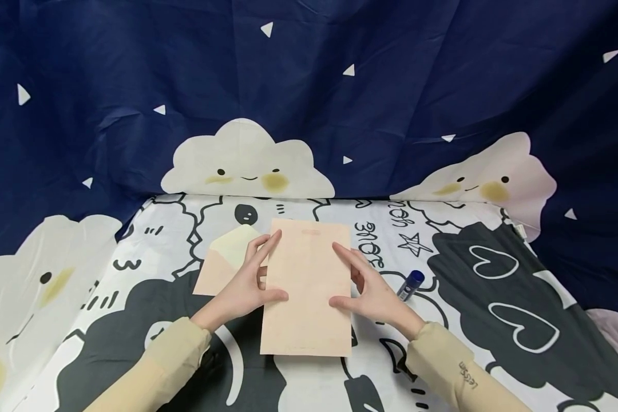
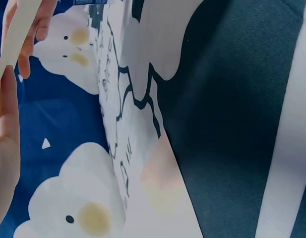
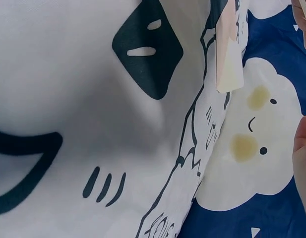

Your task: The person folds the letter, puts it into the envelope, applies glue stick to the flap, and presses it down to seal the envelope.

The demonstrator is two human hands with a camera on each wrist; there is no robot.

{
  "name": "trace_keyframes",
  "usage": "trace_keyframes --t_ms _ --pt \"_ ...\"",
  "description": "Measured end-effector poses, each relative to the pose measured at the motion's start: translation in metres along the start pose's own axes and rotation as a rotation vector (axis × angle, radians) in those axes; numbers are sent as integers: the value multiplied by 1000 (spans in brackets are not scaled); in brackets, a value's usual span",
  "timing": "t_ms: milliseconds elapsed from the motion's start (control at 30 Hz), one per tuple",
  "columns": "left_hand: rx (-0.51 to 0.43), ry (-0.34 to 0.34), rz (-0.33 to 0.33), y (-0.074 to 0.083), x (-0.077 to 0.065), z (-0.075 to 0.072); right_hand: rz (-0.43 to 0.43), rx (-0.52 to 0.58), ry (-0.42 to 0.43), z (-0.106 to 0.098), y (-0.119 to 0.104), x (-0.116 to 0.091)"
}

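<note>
Peach paper, held between two hands, head view: the peach sheet of paper (image 1: 307, 274) sat dead centre, ahead of the person, faint printed mark near its top edge, tiny faint line near the bottom. Long axis ran away from the person, between the forearms. Left hand (image 1: 248, 285) had the left long edge, right hand (image 1: 373, 288) the right one. Both part-open, index finger and thumb spread on the front face, other fingers tucked behind the edges, so the paper was pinched from both sides. Key relation: sheet squarely between the hands, neither clearly nearer. Peach envelope (image 1: 213, 273) lay left of the sheet, just beyond the left hand and partly covered by it, cream flap (image 1: 237, 243) unfolded and pointing away. Blue-capped stick (image 1: 412, 281), probably glue, lay tilted on the right, nearer the right hand. Printed black-and-white cloth (image 1: 298, 380) underneath, navy cloud-print backdrop (image 1: 309, 86) behind.

Left wrist view: sheet showed nearly edge-on at the far left of frame, clear of the printed cloth, left thumb against it. Fingers across from it looked like the right hand's. Peach-and-cream patch low in frame, probably the envelope.

Right wrist view: only part of the right hand at the frame's edge; its grip couldn't be told from this one. Envelope showed near the top, lying on the cloth. Sliver of paper in the top corner.
</note>
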State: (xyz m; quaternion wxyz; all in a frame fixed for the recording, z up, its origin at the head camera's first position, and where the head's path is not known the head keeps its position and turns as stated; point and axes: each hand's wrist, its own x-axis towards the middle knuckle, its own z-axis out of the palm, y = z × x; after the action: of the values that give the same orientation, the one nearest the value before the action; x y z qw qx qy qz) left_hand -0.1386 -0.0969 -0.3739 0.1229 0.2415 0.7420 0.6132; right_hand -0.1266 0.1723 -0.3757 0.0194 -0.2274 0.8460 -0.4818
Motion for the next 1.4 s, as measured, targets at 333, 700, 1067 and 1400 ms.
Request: trace_keyframes --t_ms 333,700,1067,1400 --pt "14 4 13 5 2 1 14 15 14 -4 -1 0" --pt "42 62 5 5 4 0 43 18 32 -8 -6 4" --pt "-5 65 -1 4 2 -1 5 50 42 -12 -9 10" --pt "46 71 -9 5 1 -1 -39 105 21 -14 -9 14"
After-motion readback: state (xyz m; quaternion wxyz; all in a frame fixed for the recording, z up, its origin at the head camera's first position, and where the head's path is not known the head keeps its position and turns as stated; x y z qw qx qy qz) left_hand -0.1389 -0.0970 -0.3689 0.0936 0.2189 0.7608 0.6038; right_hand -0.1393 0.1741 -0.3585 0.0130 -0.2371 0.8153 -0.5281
